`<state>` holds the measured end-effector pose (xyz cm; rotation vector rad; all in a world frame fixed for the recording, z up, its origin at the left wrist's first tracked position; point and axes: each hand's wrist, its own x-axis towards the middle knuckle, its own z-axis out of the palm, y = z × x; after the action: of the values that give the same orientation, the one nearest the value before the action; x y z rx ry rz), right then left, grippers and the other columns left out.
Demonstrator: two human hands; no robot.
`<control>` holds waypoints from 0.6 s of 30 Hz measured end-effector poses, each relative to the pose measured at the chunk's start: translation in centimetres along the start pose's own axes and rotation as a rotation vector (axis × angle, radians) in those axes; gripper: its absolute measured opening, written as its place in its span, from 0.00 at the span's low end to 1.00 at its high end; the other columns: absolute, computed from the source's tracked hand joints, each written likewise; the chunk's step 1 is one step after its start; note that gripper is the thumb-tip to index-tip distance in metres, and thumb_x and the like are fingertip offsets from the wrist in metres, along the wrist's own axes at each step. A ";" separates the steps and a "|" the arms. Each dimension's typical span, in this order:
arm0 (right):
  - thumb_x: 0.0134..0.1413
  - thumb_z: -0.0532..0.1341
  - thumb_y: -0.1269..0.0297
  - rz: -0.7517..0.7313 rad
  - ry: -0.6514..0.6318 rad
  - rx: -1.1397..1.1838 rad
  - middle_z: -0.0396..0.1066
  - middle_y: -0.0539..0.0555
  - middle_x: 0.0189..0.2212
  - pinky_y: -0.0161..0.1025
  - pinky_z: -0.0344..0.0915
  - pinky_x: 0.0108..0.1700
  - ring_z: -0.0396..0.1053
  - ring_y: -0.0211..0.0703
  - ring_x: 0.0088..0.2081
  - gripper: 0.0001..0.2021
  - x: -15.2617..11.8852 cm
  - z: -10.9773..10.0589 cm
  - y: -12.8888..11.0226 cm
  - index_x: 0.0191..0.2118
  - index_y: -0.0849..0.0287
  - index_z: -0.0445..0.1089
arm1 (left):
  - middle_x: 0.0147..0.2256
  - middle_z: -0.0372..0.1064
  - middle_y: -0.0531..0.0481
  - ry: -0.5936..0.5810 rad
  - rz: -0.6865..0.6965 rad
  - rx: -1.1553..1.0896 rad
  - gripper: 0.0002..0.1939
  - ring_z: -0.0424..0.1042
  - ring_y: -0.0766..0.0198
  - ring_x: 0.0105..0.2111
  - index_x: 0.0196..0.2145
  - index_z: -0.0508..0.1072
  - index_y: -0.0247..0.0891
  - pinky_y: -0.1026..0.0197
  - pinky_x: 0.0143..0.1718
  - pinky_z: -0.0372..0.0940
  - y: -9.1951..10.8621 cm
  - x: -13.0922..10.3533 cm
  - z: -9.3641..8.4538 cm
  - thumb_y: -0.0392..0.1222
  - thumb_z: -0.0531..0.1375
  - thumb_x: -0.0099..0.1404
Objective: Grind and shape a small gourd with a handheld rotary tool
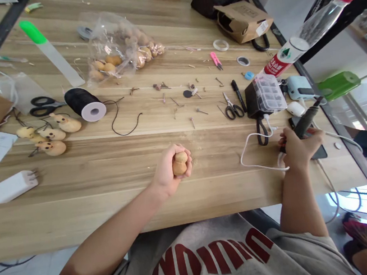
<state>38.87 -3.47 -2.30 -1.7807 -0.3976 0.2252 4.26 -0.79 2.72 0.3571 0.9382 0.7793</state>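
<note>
Two hands are at work, with a gap of bench [113, 170] between them. The left hand [166, 171] is closed around a small two-lobed gourd [180, 169], fingers curled over its outer side and the upper face bare; its long axis runs between twelve and one o'clock, smaller lobe away from the person. The right hand [298, 146], well apart at three o'clock from the gourd, is curled partway shut around a dark pen-shaped tool [306, 122], which passes between thumb and fingers and points between one and two o'clock. The palm hides the tool's near end, so what it carries there cannot be told.

Between the hands, a white cable [265, 167] loops across the bench, the one thing lying in the straight line from tool to gourd. From the gourd, scissors [233, 110] and a clear compartment box [270, 93] sit near two o'clock, a black thread spool [79, 102] between ten and eleven, a plastic bag of gourds [128, 38] at eleven.
</note>
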 end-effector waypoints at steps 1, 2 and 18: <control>0.40 0.66 0.72 0.009 -0.009 0.032 0.68 0.44 0.23 0.27 0.59 0.16 0.64 0.35 0.20 0.23 0.0 0.0 0.0 0.38 0.52 0.52 | 0.19 0.66 0.57 -0.001 -0.001 -0.002 0.10 0.61 0.73 0.10 0.21 0.60 0.38 0.69 0.11 0.48 0.0 0.0 0.0 0.42 0.59 0.47; 0.40 0.65 0.72 0.022 -0.024 0.063 0.68 0.45 0.22 0.27 0.59 0.16 0.64 0.34 0.20 0.20 -0.1 0.0 -0.1 0.37 0.53 0.53 | 0.19 0.66 0.57 -0.002 -0.002 -0.003 0.10 0.61 0.73 0.10 0.21 0.60 0.38 0.69 0.11 0.48 0.0 0.0 0.0 0.42 0.60 0.47; 0.47 0.64 0.70 0.185 -0.114 0.321 0.67 0.49 0.22 0.26 0.61 0.17 0.64 0.32 0.20 0.06 -0.4 -0.5 -1.2 0.26 0.61 0.65 | 0.19 0.65 0.56 0.008 -0.005 0.031 0.08 0.61 0.73 0.11 0.22 0.63 0.37 0.69 0.11 0.43 0.1 0.1 -0.1 0.42 0.59 0.48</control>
<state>38.52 -3.75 -1.01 -1.4915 -0.2599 0.4952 4.22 -0.68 2.65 0.3783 0.9589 0.7626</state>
